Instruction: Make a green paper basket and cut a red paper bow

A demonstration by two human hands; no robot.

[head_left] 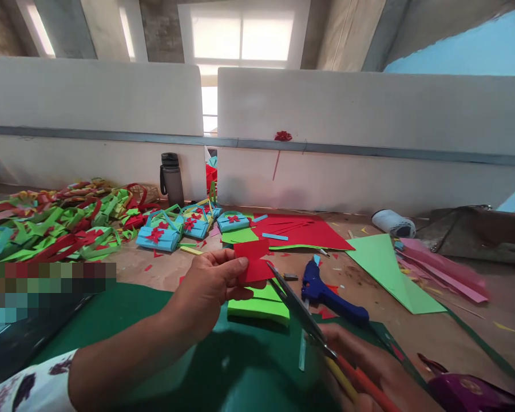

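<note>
Pinched between the thumb and fingers of my left hand (210, 286) is a small piece of red paper (252, 264), with a cut slit at its right side. My right hand (364, 366) grips a pair of scissors (300, 309) with orange and yellow handles. Their blade tips reach the right edge of the red paper. Below the paper, a folded light green paper piece (260, 309) lies on the dark green cutting mat (154, 366). A blue glue gun (326, 292) rests just beyond the scissors, with a clear glue stick (302, 349) nearer me.
Small blue paper bags (158, 236) with red flowers stand behind. Green and red paper strips (68, 223) heap at left near a dark bottle (171, 180). Red sheets (304, 229), a green sheet (390, 272) and a thread spool (392, 223) lie right; a phone (38, 326) sits left.
</note>
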